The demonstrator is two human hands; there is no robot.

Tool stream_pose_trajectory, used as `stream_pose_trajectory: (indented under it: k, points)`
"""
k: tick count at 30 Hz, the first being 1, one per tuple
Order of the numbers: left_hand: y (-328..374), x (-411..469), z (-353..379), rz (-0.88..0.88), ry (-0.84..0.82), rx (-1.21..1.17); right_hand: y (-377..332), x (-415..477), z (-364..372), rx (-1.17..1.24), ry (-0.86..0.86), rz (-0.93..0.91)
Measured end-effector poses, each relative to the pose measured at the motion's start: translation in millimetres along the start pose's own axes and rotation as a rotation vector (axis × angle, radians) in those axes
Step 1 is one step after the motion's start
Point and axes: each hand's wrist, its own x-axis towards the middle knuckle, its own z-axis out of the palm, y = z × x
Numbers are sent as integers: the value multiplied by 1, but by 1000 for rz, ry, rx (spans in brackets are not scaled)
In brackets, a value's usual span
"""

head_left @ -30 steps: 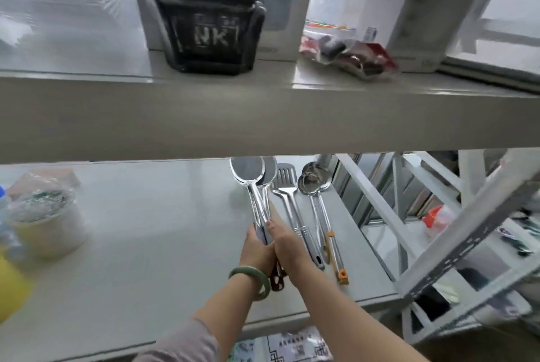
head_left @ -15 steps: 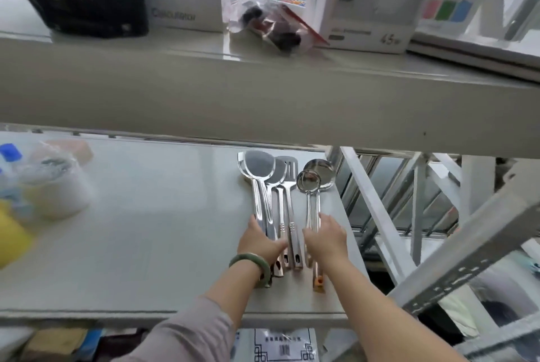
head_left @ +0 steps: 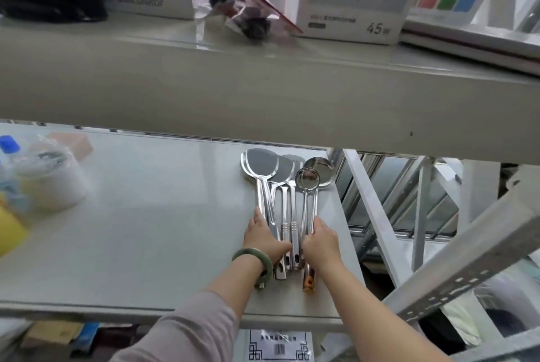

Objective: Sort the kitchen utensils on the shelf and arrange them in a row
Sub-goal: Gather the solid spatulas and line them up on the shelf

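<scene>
Nearest the camera, two bare forearms reached out over the front edge of the shelf (head_left: 122, 245), the left one wearing a green bangle (head_left: 253, 262) at the wrist. The left hand (head_left: 264, 237) lay flat against the left flank of the utensil bundle, fingers extended along the handles rather than curled round any one — a loose, pressing grip, not a closed one. The right hand (head_left: 321, 240) mirrored it on the right flank, its fingers resting on the thin handles there; whether they wrapped a handle could not be told.

Between the two hands, the utensils lay side by side with their long axes running straight away from the person, handle ends toward the shelf's front edge and heads at the back. From the left: a broad spatula (head_left: 260, 164), a second turner (head_left: 282, 170) overlapping it, a third head partly hidden behind, then a small ladle (head_left: 306, 179) lying over a larger spoon (head_left: 320, 170). An orange-tipped handle (head_left: 309, 278) stuck out nearer than the others.

The heads overlapped, so the row looked bunched rather than spaced. Spreading it would likely mean sliding pieces sideways, across their length; the left hand sat nearer the spatula, the right nearer the ladle.

Farther left on the shelf stood a blurred white tub (head_left: 52, 183).
</scene>
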Motion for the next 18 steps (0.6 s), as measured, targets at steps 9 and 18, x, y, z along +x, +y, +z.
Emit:
stream_pose_trajectory:
  k: [9, 18]
  points:
    - [6, -5, 12, 58, -38, 45, 4, 5, -11, -68, -2, 4]
    - [-5, -16, 19, -21, 129, -83, -17, -4, 0, -120, 90, -223]
